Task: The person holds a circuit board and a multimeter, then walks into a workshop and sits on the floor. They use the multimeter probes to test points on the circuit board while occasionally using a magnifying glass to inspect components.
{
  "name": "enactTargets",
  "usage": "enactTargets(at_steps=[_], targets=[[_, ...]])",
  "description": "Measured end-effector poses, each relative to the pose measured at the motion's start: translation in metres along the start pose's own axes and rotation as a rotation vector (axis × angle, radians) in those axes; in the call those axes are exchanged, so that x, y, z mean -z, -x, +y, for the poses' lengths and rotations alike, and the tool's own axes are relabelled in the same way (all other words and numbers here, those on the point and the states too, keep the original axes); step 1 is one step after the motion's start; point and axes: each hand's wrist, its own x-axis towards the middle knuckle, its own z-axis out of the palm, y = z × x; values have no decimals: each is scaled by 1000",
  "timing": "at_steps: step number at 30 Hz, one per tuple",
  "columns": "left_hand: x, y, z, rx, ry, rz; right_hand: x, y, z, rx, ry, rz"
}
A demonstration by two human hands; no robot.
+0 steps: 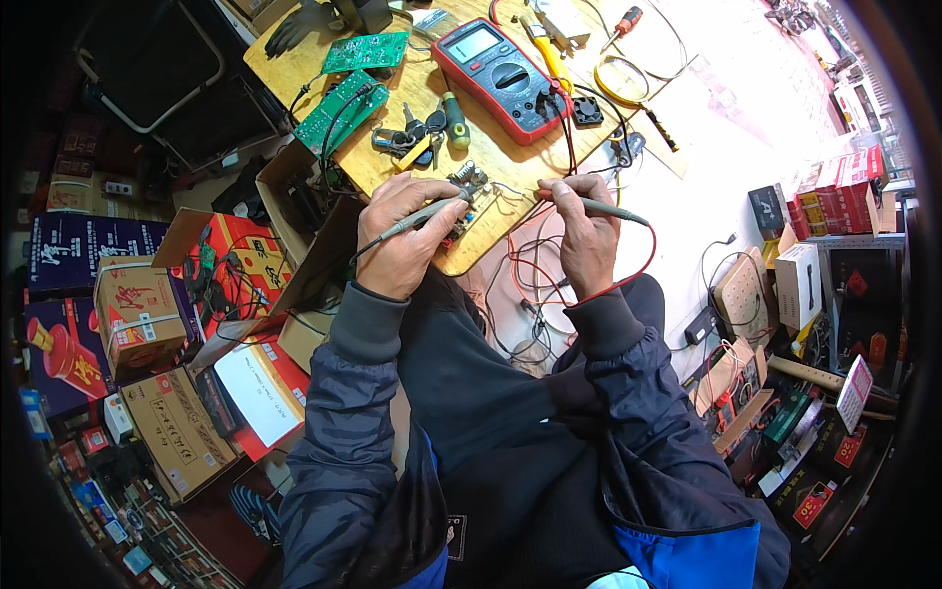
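Observation:
My left hand (397, 240) is closed around a grey test probe (404, 224) with a dark lead, its front end close to a small circuit board (471, 183) at the table's near edge. That hand partly covers the board. In my right hand (589, 245) is a second test probe (616, 210), grey with a red lead (652, 257). Its red front end points left toward a thin wire beside the board; whether it touches is too small to tell. Beyond both hands lies a red-edged multimeter (478, 74), its display facing up and leads plugged in.
Around the board lie keys (420, 133), a green-handled screwdriver (455, 120), two green circuit boards (365, 52), a small black fan (587, 111) and yellow pliers (549, 54) on the wooden table (285, 74). Cartons (147, 319) crowd the left; loose cables hang below the table edge.

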Motion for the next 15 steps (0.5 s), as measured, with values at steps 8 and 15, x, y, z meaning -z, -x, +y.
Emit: enactTargets(at_steps=[8,15], targets=[[1,-1,1,-1,1,-4,2,0,2,5,45,-19],[0,0,1,-7,8,-3,1,1,2,7,11,-1]])
